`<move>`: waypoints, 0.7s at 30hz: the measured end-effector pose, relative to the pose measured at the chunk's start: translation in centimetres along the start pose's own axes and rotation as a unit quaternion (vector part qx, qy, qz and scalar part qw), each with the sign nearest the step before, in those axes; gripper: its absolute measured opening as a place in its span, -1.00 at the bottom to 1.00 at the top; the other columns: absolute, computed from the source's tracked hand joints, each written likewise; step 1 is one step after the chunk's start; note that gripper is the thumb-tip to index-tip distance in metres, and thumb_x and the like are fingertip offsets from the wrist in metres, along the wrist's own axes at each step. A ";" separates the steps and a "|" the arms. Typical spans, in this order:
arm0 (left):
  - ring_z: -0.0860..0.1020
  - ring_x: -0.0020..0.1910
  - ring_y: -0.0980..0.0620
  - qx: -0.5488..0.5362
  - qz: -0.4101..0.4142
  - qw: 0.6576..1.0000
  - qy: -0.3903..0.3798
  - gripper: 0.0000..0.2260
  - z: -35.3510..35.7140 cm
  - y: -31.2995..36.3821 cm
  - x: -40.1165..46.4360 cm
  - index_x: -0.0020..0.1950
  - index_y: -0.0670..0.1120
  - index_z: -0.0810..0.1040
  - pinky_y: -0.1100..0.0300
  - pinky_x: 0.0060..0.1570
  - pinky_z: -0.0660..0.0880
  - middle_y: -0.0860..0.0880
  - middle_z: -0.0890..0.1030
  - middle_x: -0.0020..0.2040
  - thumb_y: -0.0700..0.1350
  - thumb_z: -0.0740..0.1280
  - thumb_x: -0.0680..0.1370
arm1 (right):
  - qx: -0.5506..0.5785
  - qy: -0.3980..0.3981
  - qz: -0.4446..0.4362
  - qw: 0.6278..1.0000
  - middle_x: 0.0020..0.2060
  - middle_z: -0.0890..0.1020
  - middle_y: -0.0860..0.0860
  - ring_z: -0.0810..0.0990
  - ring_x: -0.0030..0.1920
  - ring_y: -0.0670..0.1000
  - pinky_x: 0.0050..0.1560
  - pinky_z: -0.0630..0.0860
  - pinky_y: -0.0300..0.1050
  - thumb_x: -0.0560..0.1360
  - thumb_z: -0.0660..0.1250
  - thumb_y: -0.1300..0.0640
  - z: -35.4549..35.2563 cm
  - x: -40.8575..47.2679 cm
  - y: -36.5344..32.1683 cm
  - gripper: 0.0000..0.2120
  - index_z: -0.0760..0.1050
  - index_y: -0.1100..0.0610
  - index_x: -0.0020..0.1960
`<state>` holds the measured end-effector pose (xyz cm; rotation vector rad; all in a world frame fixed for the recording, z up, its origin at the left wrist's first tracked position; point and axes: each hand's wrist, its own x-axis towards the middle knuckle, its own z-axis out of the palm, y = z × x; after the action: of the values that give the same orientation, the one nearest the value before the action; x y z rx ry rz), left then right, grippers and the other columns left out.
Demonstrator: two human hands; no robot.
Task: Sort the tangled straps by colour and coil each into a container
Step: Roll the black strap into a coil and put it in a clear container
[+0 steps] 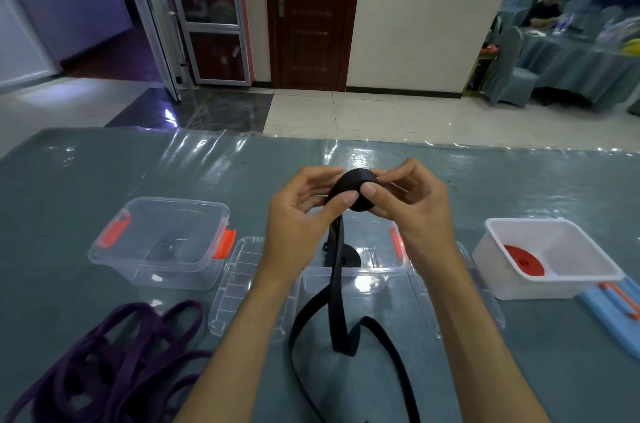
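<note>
A black strap (337, 287) is partly wound into a tight coil (353, 185), held up above the table between both hands. My left hand (301, 211) pinches the coil from the left and my right hand (408, 201) pinches it from the right. The strap's loose tail hangs down over the middle clear container (356, 272) and loops across the table toward me. A tangled purple strap (107, 353) lies at the lower left. A coiled red strap (523, 260) sits inside the white container (554, 280) on the right.
A clear container with orange latches (159, 242) stands at the left. A clear lid (239, 287) lies flat between it and the middle container. A blue lid with orange clips (613, 305) lies at the right edge. The table (104, 173) has a glossy plastic cover.
</note>
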<state>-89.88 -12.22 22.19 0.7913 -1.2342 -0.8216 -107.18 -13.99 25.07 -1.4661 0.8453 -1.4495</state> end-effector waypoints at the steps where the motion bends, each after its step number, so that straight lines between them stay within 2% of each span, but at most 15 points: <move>1: 0.71 0.19 -0.03 -0.007 -0.001 1.000 0.002 -0.75 0.2 -0.1 -0.1 0.19 0.11 0.71 0.10 0.20 0.64 0.00 0.74 0.13 -0.12 0.56 0.55 | -0.007 0.002 -0.007 1.000 -0.03 0.74 0.10 0.76 0.03 0.09 -0.07 0.69 -0.07 0.45 0.60 0.04 0.0 0.1 -0.2 -0.81 0.62 -0.02 -0.04; 3: 0.69 0.24 -0.07 -0.022 -0.001 1.000 -0.006 -0.73 0.6 -0.3 -0.2 0.25 0.05 0.70 0.08 0.23 0.62 -0.04 0.72 0.18 -0.15 0.53 0.57 | 0.021 0.019 -0.025 0.999 0.00 0.74 0.10 0.75 0.08 0.13 -0.02 0.70 -0.02 0.48 0.59 0.04 0.3 0.1 -0.2 -0.81 0.64 0.01 0.04; 6: 0.67 0.27 -0.05 -0.031 -0.003 0.999 -0.015 -0.71 0.7 0.1 0.3 0.33 0.03 0.67 0.19 0.24 0.59 -0.05 0.71 0.22 -0.13 0.49 0.61 | 0.086 0.037 -0.003 0.996 0.08 0.73 0.16 0.73 0.16 0.22 0.10 0.69 0.15 0.45 0.60 -0.01 1.1 -0.1 0.1 -0.80 0.63 0.04 -0.06; 9: 0.70 0.19 -0.01 -0.035 0.005 0.999 0.023 -0.79 0.8 0.3 0.6 0.22 0.02 0.65 0.26 0.16 0.59 0.00 0.73 0.14 -0.11 0.50 0.59 | 0.049 0.031 0.014 0.998 0.02 0.75 0.13 0.75 0.07 0.18 0.07 0.67 0.05 0.39 0.65 -0.06 1.1 0.1 0.2 -0.74 0.61 0.01 -0.15; 11: 0.71 0.15 -0.02 -0.040 0.007 0.997 0.059 -0.82 0.9 0.1 0.4 0.14 -0.01 0.67 0.23 0.13 0.61 -0.02 0.73 0.10 -0.10 0.54 0.56 | 0.029 0.010 0.018 0.999 -0.04 0.76 0.09 0.77 0.01 0.13 -0.01 0.68 -0.05 0.41 0.64 -0.02 0.9 0.3 0.2 -0.76 0.65 0.01 -0.03; 13: 0.69 0.21 -0.04 -0.040 0.004 0.996 0.074 -0.82 0.8 -0.3 0.0 0.13 -0.04 0.72 0.17 0.18 0.61 -0.03 0.71 0.17 -0.08 0.53 0.54 | 0.027 -0.007 0.012 1.000 0.00 0.76 0.09 0.77 0.05 0.13 -0.01 0.70 -0.03 0.46 0.61 0.04 0.7 0.2 0.3 -0.74 0.67 0.01 0.11; 14: 0.67 0.25 -0.04 -0.037 -0.001 0.997 0.067 -0.79 0.7 -0.4 -0.1 0.17 -0.05 0.73 0.15 0.22 0.60 -0.03 0.69 0.21 -0.06 0.52 0.55 | 0.039 -0.003 0.006 0.999 0.03 0.76 0.10 0.76 0.09 0.15 0.01 0.70 0.01 0.47 0.60 0.04 0.7 0.1 0.4 -0.76 0.68 0.02 0.11; 17: 0.67 0.27 -0.02 -0.043 -0.016 0.999 0.021 -0.73 0.5 -0.3 -0.1 0.30 -0.01 0.70 0.17 0.25 0.59 -0.05 0.70 0.22 -0.08 0.48 0.60 | 0.088 0.016 0.021 0.996 0.07 0.75 0.13 0.74 0.15 0.19 0.07 0.70 0.13 0.46 0.61 0.03 1.0 -0.1 0.7 -0.81 0.66 0.06 -0.03; 19: 0.70 0.21 -0.02 -0.037 -0.009 0.999 0.014 -0.74 0.5 -0.1 0.1 0.28 -0.01 0.71 0.13 0.22 0.62 -0.06 0.73 0.16 -0.14 0.50 0.59 | 0.066 0.016 0.040 0.997 0.04 0.75 0.10 0.76 0.09 0.12 0.00 0.71 0.04 0.42 0.63 0.04 0.9 0.1 0.8 -0.78 0.59 0.04 -0.16; 21: 0.73 0.15 0.01 -0.032 -0.007 0.999 0.037 -0.76 0.6 0.1 0.2 0.20 0.04 0.73 0.21 0.14 0.64 0.00 0.76 0.11 -0.15 0.54 0.55 | 0.023 0.015 0.038 0.999 -0.07 0.75 0.11 0.76 -0.03 0.10 -0.08 0.70 -0.05 0.39 0.63 0.04 0.6 0.2 0.8 -0.76 0.56 0.02 -0.21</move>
<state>-90.39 -12.39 22.49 0.7723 -1.1317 -0.8315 -106.43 -14.42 24.43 -1.3669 0.8698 -1.4287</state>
